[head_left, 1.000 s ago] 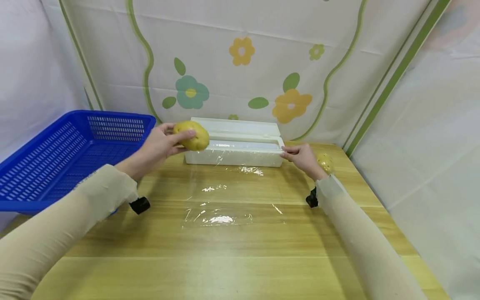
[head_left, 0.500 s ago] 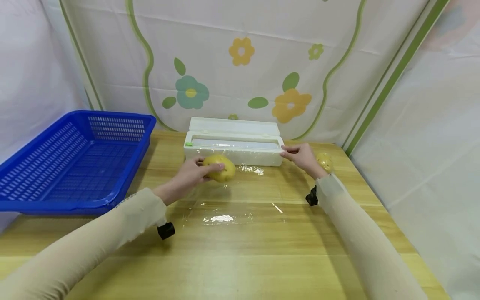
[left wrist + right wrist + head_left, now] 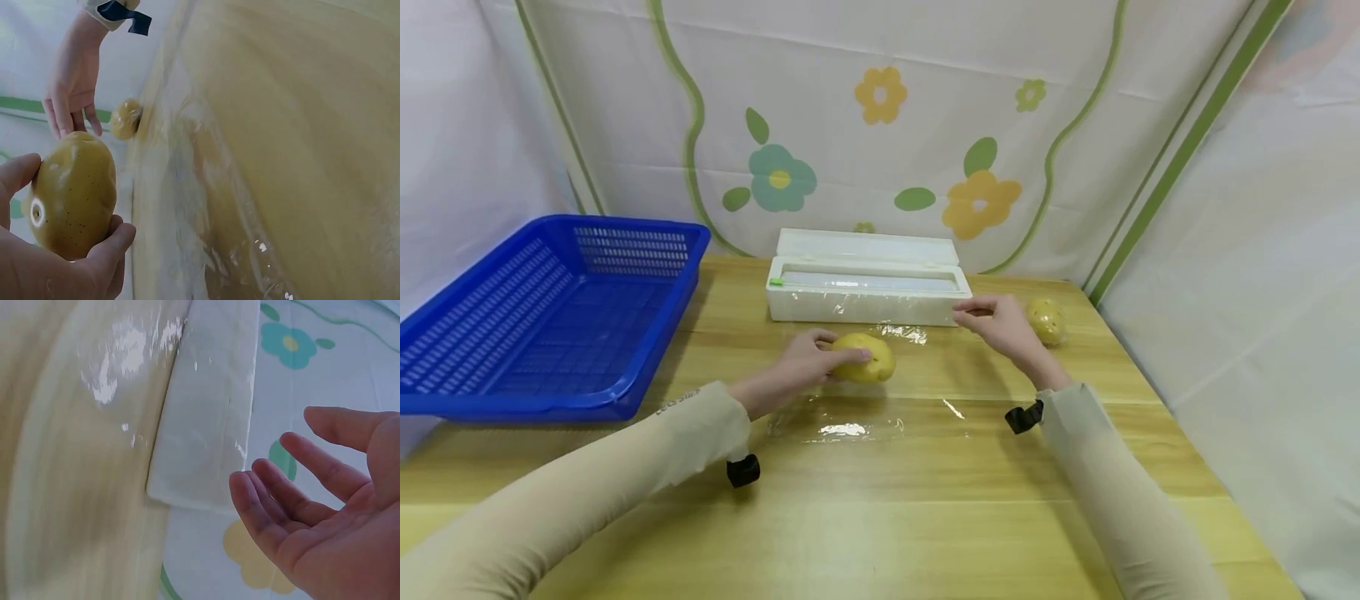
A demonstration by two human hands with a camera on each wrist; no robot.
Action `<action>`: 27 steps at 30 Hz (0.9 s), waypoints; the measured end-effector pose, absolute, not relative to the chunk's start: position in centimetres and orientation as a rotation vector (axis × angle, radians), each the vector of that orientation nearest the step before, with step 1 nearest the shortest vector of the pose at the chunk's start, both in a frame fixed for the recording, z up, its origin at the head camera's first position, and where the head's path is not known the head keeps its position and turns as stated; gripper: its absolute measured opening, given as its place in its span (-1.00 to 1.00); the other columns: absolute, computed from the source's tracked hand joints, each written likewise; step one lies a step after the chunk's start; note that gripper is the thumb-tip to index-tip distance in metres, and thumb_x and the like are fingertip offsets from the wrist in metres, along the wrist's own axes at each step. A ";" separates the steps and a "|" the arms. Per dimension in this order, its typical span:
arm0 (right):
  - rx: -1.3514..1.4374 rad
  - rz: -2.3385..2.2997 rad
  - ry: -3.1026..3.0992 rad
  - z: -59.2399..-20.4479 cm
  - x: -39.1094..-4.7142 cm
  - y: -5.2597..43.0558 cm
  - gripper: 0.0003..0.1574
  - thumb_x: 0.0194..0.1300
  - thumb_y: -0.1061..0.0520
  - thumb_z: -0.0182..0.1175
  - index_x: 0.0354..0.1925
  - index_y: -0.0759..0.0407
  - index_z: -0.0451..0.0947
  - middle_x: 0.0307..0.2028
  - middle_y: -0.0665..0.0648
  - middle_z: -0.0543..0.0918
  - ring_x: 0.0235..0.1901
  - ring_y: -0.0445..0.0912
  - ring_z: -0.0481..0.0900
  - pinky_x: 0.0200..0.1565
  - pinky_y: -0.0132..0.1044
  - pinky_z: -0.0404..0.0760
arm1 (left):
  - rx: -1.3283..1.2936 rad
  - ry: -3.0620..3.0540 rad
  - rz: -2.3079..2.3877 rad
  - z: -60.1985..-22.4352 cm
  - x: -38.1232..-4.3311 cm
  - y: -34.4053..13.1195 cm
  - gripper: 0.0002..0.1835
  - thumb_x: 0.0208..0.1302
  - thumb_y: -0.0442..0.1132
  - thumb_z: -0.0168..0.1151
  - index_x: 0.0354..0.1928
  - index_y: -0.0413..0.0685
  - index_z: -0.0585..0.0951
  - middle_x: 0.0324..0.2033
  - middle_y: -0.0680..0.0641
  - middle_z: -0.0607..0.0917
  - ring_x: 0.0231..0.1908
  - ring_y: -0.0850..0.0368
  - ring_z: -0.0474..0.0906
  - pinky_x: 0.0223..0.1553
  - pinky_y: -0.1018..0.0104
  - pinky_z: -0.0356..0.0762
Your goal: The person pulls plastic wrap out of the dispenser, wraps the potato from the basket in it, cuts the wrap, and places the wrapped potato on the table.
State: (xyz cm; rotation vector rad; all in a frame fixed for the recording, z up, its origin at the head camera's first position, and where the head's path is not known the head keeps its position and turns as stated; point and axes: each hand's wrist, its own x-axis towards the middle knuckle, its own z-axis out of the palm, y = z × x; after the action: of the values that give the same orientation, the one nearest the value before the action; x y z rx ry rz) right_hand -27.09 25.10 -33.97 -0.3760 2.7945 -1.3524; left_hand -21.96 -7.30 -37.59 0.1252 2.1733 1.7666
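Observation:
My left hand (image 3: 808,365) grips a yellow potato (image 3: 867,358) between thumb and fingers, over a sheet of clear cling film (image 3: 842,430). In the left wrist view, the potato (image 3: 74,197) shows dark specks and a pale-ringed spot. The film stretches forward from a white cling film box (image 3: 865,307) whose lid stands up at the back. Near the box's right end is my right hand (image 3: 1006,327); the right wrist view shows its fingers (image 3: 300,509) relaxed, with nothing held. Behind that hand lies a second potato (image 3: 1045,322) with a shiny, film-like surface.
A blue perforated plastic basket (image 3: 550,333) stands at the left of the wooden table (image 3: 880,525). A white cloth with printed flowers (image 3: 880,167) rises directly behind the box, and white cloth (image 3: 1262,317) borders the right side.
My left hand has carried the potato right and toward me, from the box's left end to over the film. My right hand has let go of the box's right corner and drawn slightly back.

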 end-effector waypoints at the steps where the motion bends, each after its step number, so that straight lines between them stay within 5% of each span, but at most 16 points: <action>1: -0.385 -1.374 2.769 -34.1 -26.7 25.0 -0.62 0.38 0.04 0.26 0.05 0.24 0.65 -0.05 0.14 0.68 -0.07 0.02 0.60 -0.05 -0.05 0.57 | 0.128 2.186 1.753 -37.7 -21.8 -7.0 -0.19 -0.02 0.15 0.53 0.14 -0.25 0.49 -0.04 -0.19 0.58 -0.17 -0.01 0.55 -0.05 0.07 0.56; 12: -0.411 -1.518 2.579 -35.1 -24.0 23.9 -0.69 0.38 0.10 0.26 -0.03 0.30 0.66 -0.01 0.29 0.63 -0.02 0.25 0.55 0.02 0.15 0.53 | 0.134 2.408 1.577 -38.4 -20.9 -5.8 -0.32 -0.11 0.28 0.52 -0.10 -0.11 0.64 -0.25 -0.05 0.66 -0.24 0.03 0.55 -0.26 0.24 0.54; 20: -0.425 -1.508 2.517 -35.9 -23.4 23.8 -0.61 0.38 0.09 0.27 0.01 0.38 0.62 -0.01 0.38 0.61 -0.04 0.33 0.52 -0.02 0.12 0.56 | 0.119 2.394 1.584 -38.2 -20.2 -4.8 -0.40 -0.10 0.24 0.54 -0.22 -0.14 0.69 -0.37 -0.09 0.67 -0.47 -0.05 0.62 -0.42 0.14 0.63; 27: -0.442 -1.504 2.483 -36.0 -23.3 23.8 -0.65 0.38 0.08 0.26 -0.03 0.33 0.65 -0.01 0.39 0.60 -0.04 0.36 0.51 -0.02 0.15 0.55 | 0.194 2.535 1.393 -38.8 -20.2 -4.6 -0.40 -0.11 0.35 0.48 -0.60 0.00 0.47 -0.71 0.08 0.37 -0.69 0.20 0.31 -0.64 0.37 0.31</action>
State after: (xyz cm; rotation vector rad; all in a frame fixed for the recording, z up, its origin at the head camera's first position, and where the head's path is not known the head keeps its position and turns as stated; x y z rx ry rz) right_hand -23.32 23.81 -35.96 -0.4424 2.4829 -1.5040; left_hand -20.18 -4.64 -38.83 0.1940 2.5348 1.3928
